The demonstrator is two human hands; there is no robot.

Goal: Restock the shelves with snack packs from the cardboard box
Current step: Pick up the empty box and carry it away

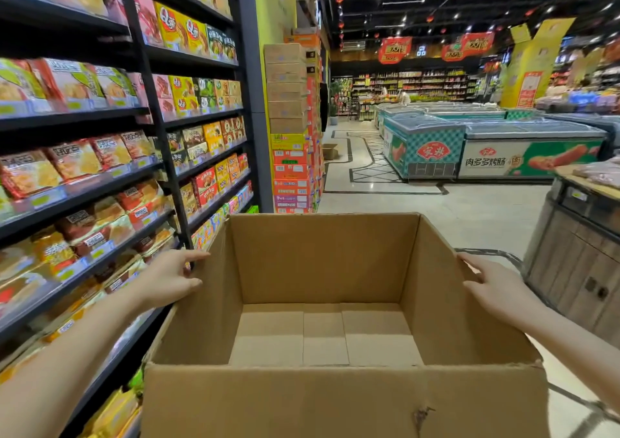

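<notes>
A large open cardboard box (322,263) fills the lower middle of the head view, and its inside holds nothing. My left hand (167,280) presses flat against the outside of its left wall near the top rim. My right hand (493,286) rests on the top of its right wall, fingers spread over the edge. Black shelves (100,182) on my left carry rows of snack packs (73,159) in orange, red and yellow wrappers on every level.
A tall stack of cartons (292,129) stands at the aisle end beside a yellow pillar. Chest freezers (486,149) line the open floor ahead. A wooden display counter (580,263) stands close on the right. A metal cart rail (489,253) shows behind the box.
</notes>
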